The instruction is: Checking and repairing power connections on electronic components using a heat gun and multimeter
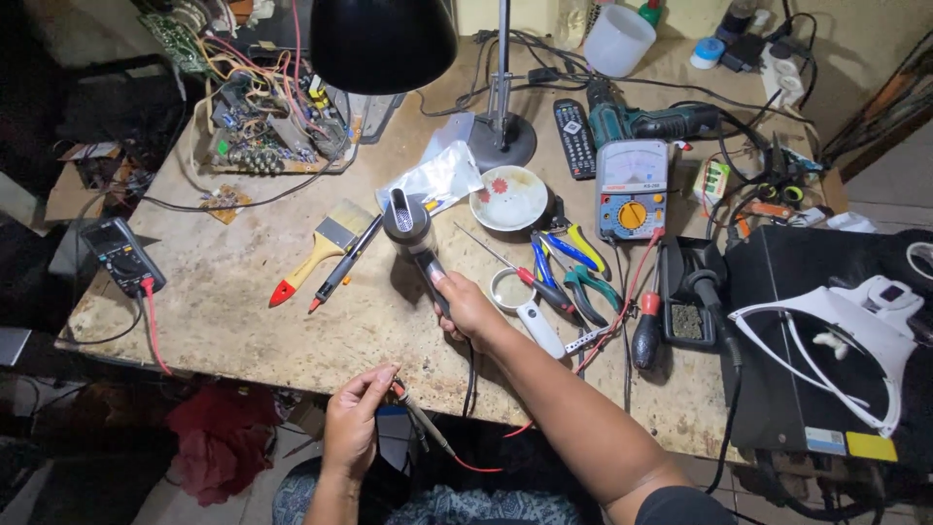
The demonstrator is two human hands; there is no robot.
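Note:
My right hand (466, 306) grips the dark handle of a hot-air gun (408, 226), whose round head with a metal nozzle stands over the worn table (224, 292). Its black cord drops off the table's front edge. My left hand (352, 420) is below the edge, near my lap, pinching a thin test probe (420, 420) with a red wire trailing to the right. A paintbrush (321, 251) with a red-tipped handle and a black pen-like tool (345, 262) lie just left of the gun.
An analog multimeter (632, 190), pliers (569, 267), a magnifier (520, 297), a small bowl (509, 198), a remote, a drill and a black desk lamp (384, 39) crowd the middle and back. A digital meter (121, 255) sits far left, circuit boards (267, 122) back left, a black box (826, 331) right.

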